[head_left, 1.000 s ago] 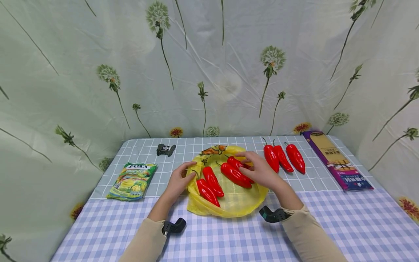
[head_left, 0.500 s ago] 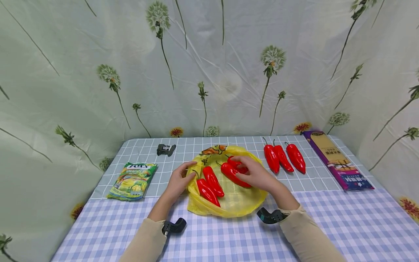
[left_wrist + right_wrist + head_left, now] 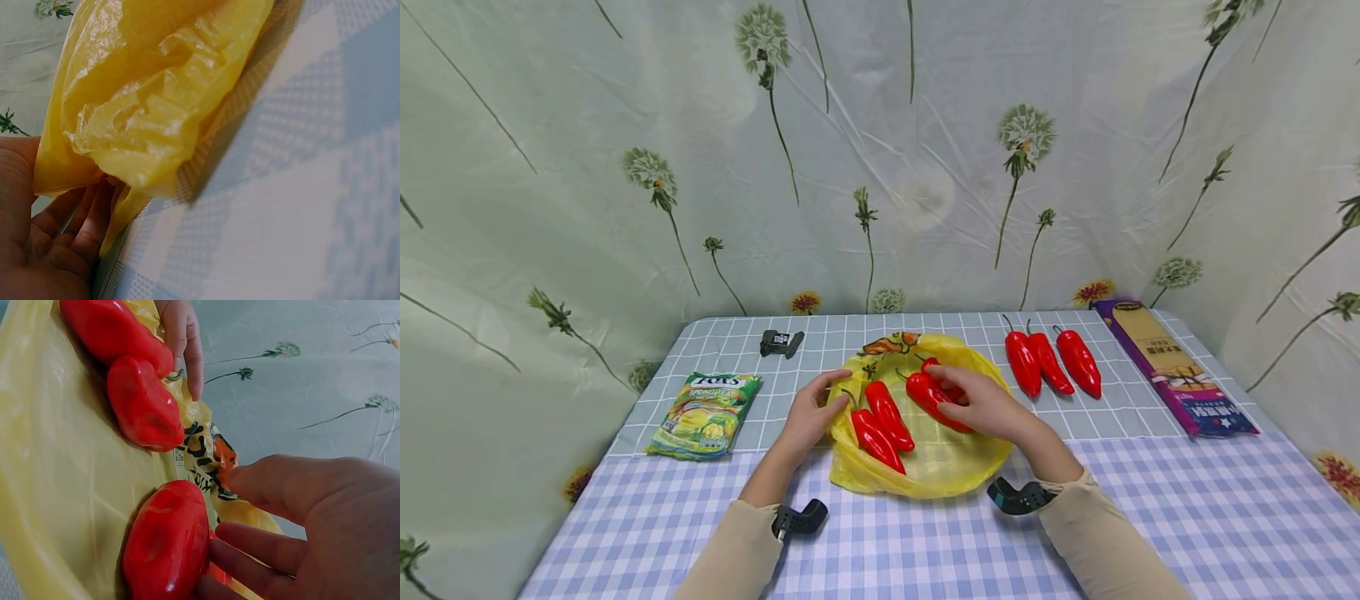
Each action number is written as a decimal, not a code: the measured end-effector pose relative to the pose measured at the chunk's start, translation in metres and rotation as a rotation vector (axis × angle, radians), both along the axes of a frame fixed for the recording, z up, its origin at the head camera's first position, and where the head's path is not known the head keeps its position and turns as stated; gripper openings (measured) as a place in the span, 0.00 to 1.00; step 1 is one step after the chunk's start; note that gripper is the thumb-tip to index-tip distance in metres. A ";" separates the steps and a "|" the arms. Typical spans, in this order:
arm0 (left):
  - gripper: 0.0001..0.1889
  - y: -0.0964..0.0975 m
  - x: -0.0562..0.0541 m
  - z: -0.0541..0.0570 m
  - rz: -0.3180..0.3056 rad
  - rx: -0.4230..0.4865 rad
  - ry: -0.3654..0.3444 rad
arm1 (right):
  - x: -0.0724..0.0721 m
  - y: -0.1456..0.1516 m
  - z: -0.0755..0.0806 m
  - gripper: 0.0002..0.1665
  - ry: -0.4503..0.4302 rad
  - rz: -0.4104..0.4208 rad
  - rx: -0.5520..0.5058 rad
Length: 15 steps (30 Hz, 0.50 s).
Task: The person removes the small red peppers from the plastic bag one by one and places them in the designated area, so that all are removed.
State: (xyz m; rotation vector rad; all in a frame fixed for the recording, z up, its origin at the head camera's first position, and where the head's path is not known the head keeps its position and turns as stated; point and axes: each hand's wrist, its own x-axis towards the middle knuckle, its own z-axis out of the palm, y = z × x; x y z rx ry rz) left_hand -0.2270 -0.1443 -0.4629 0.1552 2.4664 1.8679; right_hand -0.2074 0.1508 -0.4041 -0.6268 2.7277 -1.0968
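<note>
A yellow plastic bag [image 3: 992, 446] lies opened wide like a bowl in the middle of the table, with several red peppers inside. My left hand [image 3: 811, 411] holds its left rim; in the left wrist view the bag's edge [image 3: 69, 169] runs between thumb and fingers. My right hand [image 3: 981, 404] reaches over the right side, at a red pepper [image 3: 928, 396]. In the right wrist view, the fingers touch a pepper's side [image 3: 165, 544] while the thumb stands away from it. Another pepper there is mostly hidden. Two more peppers [image 3: 876, 437] lie at the left.
Three red peppers [image 3: 1048, 362] lie behind the bag to the right. A purple and tan packet [image 3: 1176, 367] is at the far right. On the left are a green and yellow candy bag [image 3: 706, 415] and a small black object [image 3: 781, 342]. A floral curtain [image 3: 925, 167] hangs behind.
My right hand has shifted left and slightly down over the bag, away from its right rim, and its fingers are now at the middle peppers. The left hand stays put.
</note>
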 end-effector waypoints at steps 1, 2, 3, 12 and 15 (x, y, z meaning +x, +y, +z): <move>0.21 0.000 0.000 0.000 -0.001 0.004 0.000 | 0.000 0.000 0.000 0.34 0.002 0.003 0.001; 0.21 0.000 0.000 0.000 -0.002 0.009 0.000 | 0.000 -0.001 -0.001 0.34 0.005 0.006 0.003; 0.21 0.000 0.000 -0.001 -0.003 0.015 0.000 | 0.000 -0.001 -0.001 0.34 0.007 0.009 0.004; 0.21 0.000 -0.001 -0.001 -0.006 0.024 -0.005 | 0.001 -0.007 -0.005 0.32 0.027 0.008 0.031; 0.21 0.000 0.000 -0.001 -0.006 0.023 -0.005 | 0.001 -0.008 -0.006 0.31 0.026 0.004 0.029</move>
